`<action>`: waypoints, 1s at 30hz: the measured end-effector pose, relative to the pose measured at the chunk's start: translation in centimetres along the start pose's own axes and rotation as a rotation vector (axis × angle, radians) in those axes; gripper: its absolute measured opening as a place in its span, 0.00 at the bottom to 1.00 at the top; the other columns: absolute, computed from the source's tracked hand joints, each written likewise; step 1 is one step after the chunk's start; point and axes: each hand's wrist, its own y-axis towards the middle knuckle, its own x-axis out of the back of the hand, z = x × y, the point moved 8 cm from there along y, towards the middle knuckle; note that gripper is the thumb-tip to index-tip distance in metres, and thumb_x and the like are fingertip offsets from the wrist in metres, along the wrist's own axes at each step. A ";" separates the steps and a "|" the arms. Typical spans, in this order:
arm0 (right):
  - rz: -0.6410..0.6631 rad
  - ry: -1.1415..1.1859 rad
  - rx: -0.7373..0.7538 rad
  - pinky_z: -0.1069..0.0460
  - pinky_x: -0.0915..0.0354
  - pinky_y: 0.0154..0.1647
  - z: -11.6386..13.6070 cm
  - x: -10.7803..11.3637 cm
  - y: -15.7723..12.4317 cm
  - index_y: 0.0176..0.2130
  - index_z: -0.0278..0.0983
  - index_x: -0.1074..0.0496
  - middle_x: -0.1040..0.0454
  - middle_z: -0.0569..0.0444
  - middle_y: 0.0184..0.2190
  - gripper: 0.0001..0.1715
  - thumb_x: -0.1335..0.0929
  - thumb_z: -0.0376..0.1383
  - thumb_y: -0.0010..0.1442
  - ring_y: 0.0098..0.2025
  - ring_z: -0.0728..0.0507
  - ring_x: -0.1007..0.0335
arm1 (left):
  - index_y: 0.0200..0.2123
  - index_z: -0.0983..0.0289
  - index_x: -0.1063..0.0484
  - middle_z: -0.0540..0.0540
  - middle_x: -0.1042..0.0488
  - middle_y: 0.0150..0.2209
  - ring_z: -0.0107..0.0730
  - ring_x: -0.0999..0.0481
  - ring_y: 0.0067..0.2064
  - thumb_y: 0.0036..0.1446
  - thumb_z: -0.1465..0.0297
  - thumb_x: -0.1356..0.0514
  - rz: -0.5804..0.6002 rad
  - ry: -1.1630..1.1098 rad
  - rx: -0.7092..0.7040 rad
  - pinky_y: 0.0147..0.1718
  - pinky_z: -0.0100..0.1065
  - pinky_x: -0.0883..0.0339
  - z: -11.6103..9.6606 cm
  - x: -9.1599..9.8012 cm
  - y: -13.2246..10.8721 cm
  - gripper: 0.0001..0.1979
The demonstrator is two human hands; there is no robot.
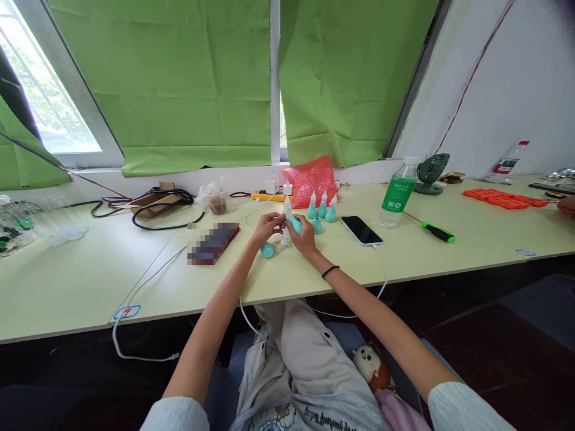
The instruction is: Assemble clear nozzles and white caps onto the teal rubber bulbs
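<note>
**Both hands closed on one teal bulb at the desk's front edge**

The person sits at a long pale desk (67, 281). The left hand (268, 226) and right hand (305, 235) meet over the desk, near its front edge. Between them is a small teal bulb with a white tip (293, 221). The right hand's fingers are wrapped round the teal body; the left hand's fingertips are pinched at the white tip end. The bulb is tilted, tip up and to the left.

A loose teal bulb (266, 250) lies on the desk just below the left hand. Three finished bulbs (322, 207) stand upright in a row behind the hands, with a fourth teal piece (317, 225) just in front. A phone (361, 230) lies to the right, cable attached. Further right stand a green-labelled water bottle (398, 194) and a green-handled screwdriver (433, 230). A red mesh bag (311, 177) sits against the window ledge.
</note>
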 end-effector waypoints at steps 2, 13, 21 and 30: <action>-0.001 0.004 -0.001 0.49 0.37 0.37 0.0 0.1 0.0 0.37 0.36 0.35 0.28 0.50 0.32 0.14 0.39 0.42 0.54 0.34 0.44 0.33 | 0.34 0.70 0.34 0.51 0.32 0.29 0.22 0.32 0.26 0.56 0.68 0.48 0.016 -0.014 0.019 0.24 0.28 0.35 0.2 0.0 0.1 0.09; 0.015 0.076 -0.056 0.49 0.38 0.38 0.1 0.2 0.2 0.36 0.36 0.34 0.28 0.50 0.32 0.15 0.38 0.44 0.52 0.34 0.44 0.33 | 0.40 0.68 0.35 0.55 0.32 0.37 0.28 0.30 0.34 0.56 0.68 0.48 0.012 -0.127 0.120 0.31 0.34 0.33 1.0 0.7 0.3 0.11; 0.024 0.217 -0.170 0.51 0.38 0.35 -0.2 0.1 0.3 0.34 0.35 0.33 0.29 0.51 0.29 0.16 0.38 0.45 0.52 0.31 0.46 0.34 | 0.39 0.69 0.35 0.53 0.32 0.34 0.25 0.30 0.31 0.56 0.69 0.48 -0.016 -0.226 0.142 0.28 0.31 0.33 0.9 0.8 -0.1 0.10; 0.142 0.459 -0.340 0.57 0.44 0.15 -0.7 -1.3 0.0 0.27 0.36 0.34 0.36 0.59 0.17 0.17 0.38 0.48 0.49 0.16 0.53 0.44 | 0.42 0.68 0.36 0.55 0.32 0.39 0.29 0.30 0.35 0.56 0.67 0.48 -0.105 -0.248 0.184 0.32 0.35 0.33 1.6 1.5 -0.1 0.13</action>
